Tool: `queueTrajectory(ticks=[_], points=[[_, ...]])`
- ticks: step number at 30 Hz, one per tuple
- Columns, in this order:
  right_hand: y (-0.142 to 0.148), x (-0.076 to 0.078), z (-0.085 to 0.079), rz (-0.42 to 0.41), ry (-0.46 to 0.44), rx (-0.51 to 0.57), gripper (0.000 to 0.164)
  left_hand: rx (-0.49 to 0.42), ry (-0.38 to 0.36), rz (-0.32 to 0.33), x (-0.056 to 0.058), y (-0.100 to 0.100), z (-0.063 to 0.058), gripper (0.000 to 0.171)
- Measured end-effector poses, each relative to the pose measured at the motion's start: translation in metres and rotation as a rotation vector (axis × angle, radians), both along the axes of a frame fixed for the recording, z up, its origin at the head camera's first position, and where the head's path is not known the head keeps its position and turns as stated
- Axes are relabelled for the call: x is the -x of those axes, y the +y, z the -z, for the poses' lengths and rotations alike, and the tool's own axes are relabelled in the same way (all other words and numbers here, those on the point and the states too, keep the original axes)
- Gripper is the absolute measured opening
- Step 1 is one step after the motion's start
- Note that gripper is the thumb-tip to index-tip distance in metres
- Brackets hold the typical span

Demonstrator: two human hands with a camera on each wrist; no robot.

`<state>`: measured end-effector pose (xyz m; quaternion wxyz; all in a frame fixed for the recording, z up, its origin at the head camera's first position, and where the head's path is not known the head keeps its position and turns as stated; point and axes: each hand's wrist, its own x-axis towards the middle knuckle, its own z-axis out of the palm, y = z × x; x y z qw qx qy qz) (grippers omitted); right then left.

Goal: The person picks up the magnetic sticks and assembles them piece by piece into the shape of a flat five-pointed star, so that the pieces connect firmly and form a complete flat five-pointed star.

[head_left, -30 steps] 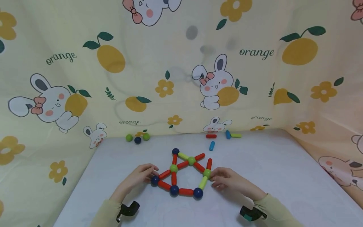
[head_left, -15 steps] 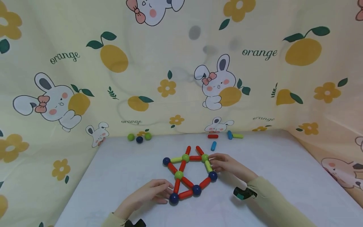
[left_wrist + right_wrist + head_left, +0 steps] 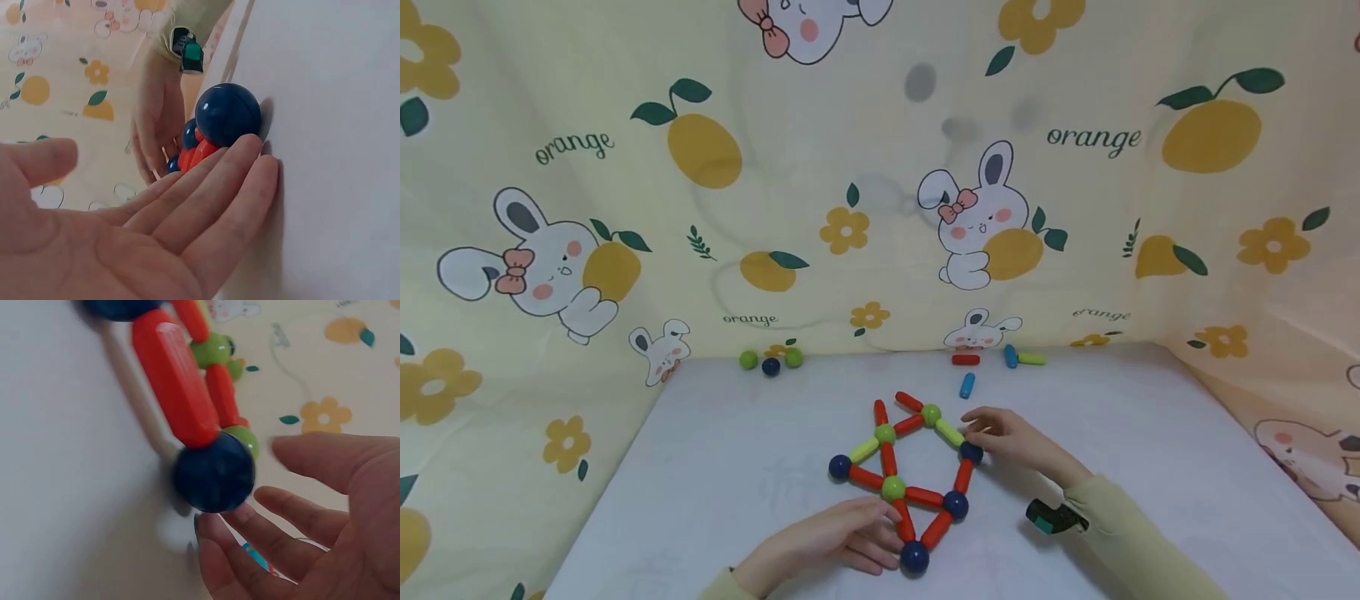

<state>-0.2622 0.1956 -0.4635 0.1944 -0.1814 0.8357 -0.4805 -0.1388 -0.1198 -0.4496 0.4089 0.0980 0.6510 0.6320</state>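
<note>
Model [image 3: 888,458] lies flat on the table [image 3: 722,442], between the two hands: red and lime rods joined by four blue balls and three green ones. Two red rods [image 3: 909,401] on its far side each have one end unattached; those ends sit near each other, not touching.

Left hand [image 3: 831,533]: at the model's near-left side, fingers extended, nothing grasped. Fingertips against the near blue ball [image 3: 914,557]; index overlaps a red rod in the head view, contact there unclear.

Right hand [image 3: 1018,437]: right of the model, fingers loosely bent, thumb apart, nothing grasped. Fingertips at the right blue ball [image 3: 215,472], touching it per the right wrist view.

Loose parts, all beyond the model: far left, two green balls [image 3: 748,360] with a dark blue ball [image 3: 771,367] between; far right, one red rod [image 3: 966,360], two blue rods [image 3: 967,385], one lime rod [image 3: 1032,359]. Printed cloth [image 3: 880,208] hangs behind the model.
</note>
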Motion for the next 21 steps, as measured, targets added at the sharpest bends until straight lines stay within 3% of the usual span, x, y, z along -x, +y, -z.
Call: queueTrajectory(ticks=[3,6,9,11,16,21], points=[[0.002,-0.005,0.002,-0.001,0.086,-0.072,0.037,-0.009,-0.008,0.034,0.001,0.007,0.0,0.05],[0.002,-0.009,0.003,0.002,0.114,-0.084,0.036,-0.036,0.0,0.08,0.004,0.008,-0.003,0.05],[0.0,-0.01,0.002,-0.003,0.126,-0.087,0.036,-0.071,0.046,0.107,0.012,-0.002,-0.011,0.052],[0.0,-0.01,0.0,-0.002,0.134,-0.096,0.035,-0.114,0.092,0.093,0.023,-0.014,-0.019,0.053],[0.0,-0.009,-0.002,0.02,0.131,-0.107,0.035,-0.196,0.297,-0.103,0.064,-0.055,-0.038,0.05],[0.0,-0.008,0.001,0.05,0.113,-0.107,0.038,-0.226,0.502,-0.415,0.114,-0.101,-0.04,0.05]])
